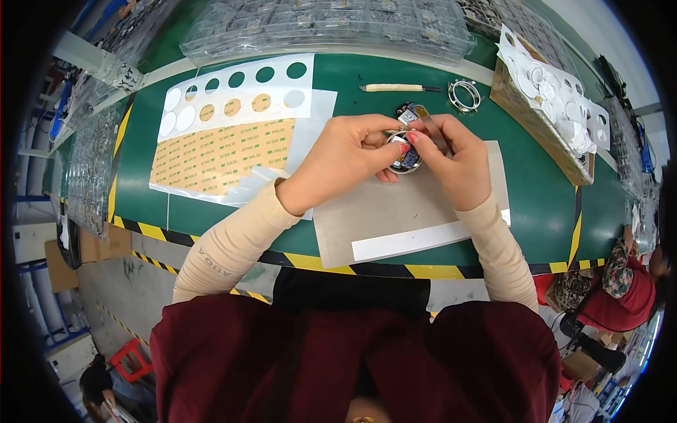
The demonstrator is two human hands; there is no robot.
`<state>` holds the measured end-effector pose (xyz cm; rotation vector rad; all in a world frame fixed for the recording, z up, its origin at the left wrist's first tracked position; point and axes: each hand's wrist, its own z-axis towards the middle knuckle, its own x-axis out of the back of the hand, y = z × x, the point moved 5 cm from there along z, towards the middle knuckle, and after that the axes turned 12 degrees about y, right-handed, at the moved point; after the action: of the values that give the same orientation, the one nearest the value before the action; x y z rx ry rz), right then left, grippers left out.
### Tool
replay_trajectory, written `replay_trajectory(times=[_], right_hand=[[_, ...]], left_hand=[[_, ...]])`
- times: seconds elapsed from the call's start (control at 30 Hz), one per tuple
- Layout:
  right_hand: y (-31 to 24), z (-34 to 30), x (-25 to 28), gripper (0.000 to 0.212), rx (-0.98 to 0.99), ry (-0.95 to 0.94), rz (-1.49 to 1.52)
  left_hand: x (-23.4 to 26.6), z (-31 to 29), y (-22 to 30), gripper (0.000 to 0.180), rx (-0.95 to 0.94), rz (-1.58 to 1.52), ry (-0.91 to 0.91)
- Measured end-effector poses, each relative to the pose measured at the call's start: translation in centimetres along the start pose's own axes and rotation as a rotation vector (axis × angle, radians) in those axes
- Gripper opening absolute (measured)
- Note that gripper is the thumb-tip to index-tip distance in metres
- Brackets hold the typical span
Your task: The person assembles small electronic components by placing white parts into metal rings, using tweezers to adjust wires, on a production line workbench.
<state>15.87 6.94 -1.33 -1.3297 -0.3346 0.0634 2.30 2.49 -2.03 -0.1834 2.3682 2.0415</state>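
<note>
Over the table, my left hand (pixel 352 149) and my right hand (pixel 453 156) meet at a round, silver-rimmed watch case (pixel 405 165) with small electronic parts inside. Fingers of my left hand are closed around its left side and underneath. My right thumb and index finger pinch at its upper edge, where the fingertips cover what they grip. A small dark electronic part (pixel 406 113) shows just beyond the fingers. Along my right fingers lies a flat grey-brown strip (pixel 433 130), whose kind I cannot make out. An open silver ring-shaped case frame (pixel 463 96) rests farther right.
A knife-like tool with a wrapped handle (pixel 400 88) lies behind my hands. Sheets of round adhesive stickers (pixel 222 151) spread at left. Below are a grey mat (pixel 338 236) and white strip (pixel 409 241). Clear trays (pixel 324 28) stand behind; a cardboard box (pixel 518 106) sits right.
</note>
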Motion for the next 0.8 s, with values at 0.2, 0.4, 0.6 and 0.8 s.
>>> replay_trajectory(times=[0.2, 0.4, 0.6, 0.8], right_hand=[[-0.2, -0.3, -0.3, 0.019, 0.055, 0.016, -0.167], [-2.7, -0.4, 0.7, 0.019, 0.632, 0.183, -0.528], [-2.2, -0.9, -0.3, 0.020, 0.717, 0.086, -0.791], [-1.9, -1.3, -0.9, 0.023, 0.778, 0.048, -0.943]], left_hand=[[0.0, 0.1, -0.1, 0.027, -0.034, 0.066, 0.053], [1.2, 1.1, -0.4, 0.028, 0.002, -0.045, 0.169], [1.5, 1.3, -1.1, 0.028, 0.024, -0.047, 0.181], [1.2, 1.2, -1.4, 0.033, 0.048, 0.074, 0.142]])
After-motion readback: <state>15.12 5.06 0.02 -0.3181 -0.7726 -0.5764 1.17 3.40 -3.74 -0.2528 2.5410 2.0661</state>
